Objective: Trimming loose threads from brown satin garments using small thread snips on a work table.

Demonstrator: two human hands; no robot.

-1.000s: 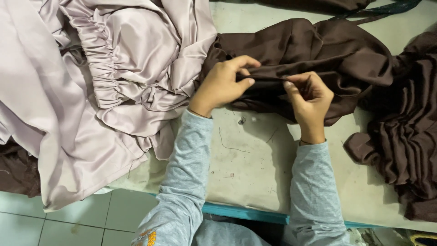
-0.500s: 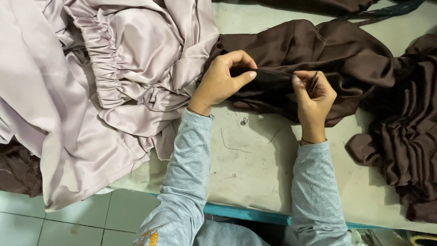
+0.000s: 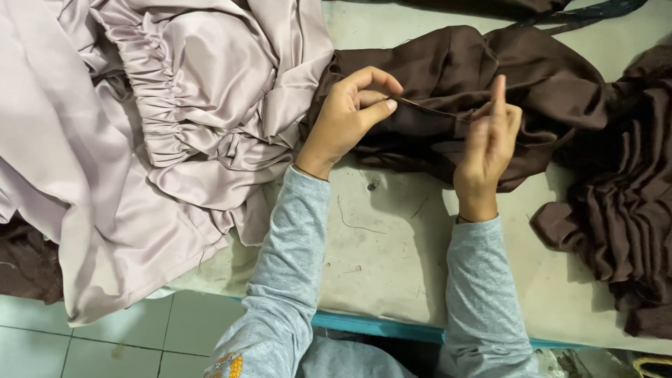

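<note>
While both hands work the dark cloth, these notes hold:

Left grip: left hand is closed, thumb and forefinger pinching a folded edge of the dark brown satin-like fabric.

Right grip: right hand is pinched shut on the same edge, one finger raised straight; whether it also holds a small tool or thread, cannot tell.

Between the grips: a thin taut line of the edge runs from one pinch to the other, lifted just off the cloth beneath.

Where the cloth lies: bunched on the worn pale worktable, beyond and under both hands, trailing to a gathered dark brown heap right of the right grip.

Left of the left grip: pale lilac gathered satin garment, touching the brown cloth's edge.

Risk, slip: slick fabric may slide out of either pinch if the tension is uneven.

Risk, strain: too hard a pull could pucker or tear the edge.

Risk, snag: lilac folds near the left grip could get caught up.

Risk, drag: the lilac piece overhangs the table edge toward the tiled floor; its weight could pull things along.
</note>
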